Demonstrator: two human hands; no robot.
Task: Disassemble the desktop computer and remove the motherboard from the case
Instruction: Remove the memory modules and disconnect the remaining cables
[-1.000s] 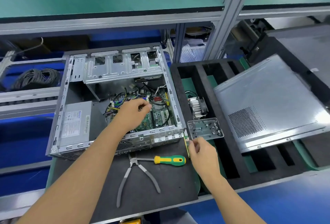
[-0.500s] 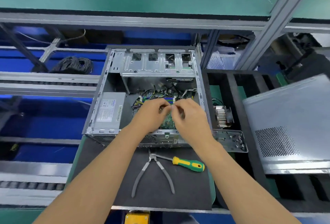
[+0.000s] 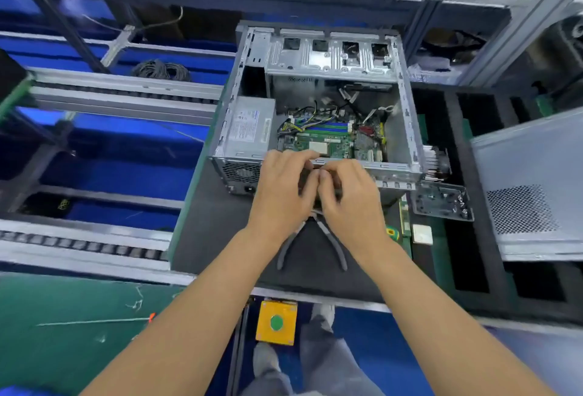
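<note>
The open grey computer case (image 3: 407, 118) lies on a black mat (image 3: 214, 238). Inside it are the green motherboard (image 3: 334, 143), with coloured cables at its far edge, and the power supply (image 3: 249, 127) on the left. My left hand (image 3: 284, 187) has its fingers curled over the case's near rim. My right hand (image 3: 347, 197) is pressed against it, with curled fingertips meeting the left thumb at the near wall. Whatever lies between the fingertips is hidden.
Grey pliers (image 3: 334, 244) lie on the mat under my wrists, beside a yellow-green screwdriver handle (image 3: 391, 233). To the right are a heatsink fan (image 3: 437, 162), a metal plate (image 3: 441, 203), a white square part (image 3: 422, 234), a black foam tray (image 3: 467, 269) and the case's side panel (image 3: 530, 181).
My right hand came in from the tray to meet the left over the motherboard. Both hands then drew back together to the case's near wall. The view tilted downward.
</note>
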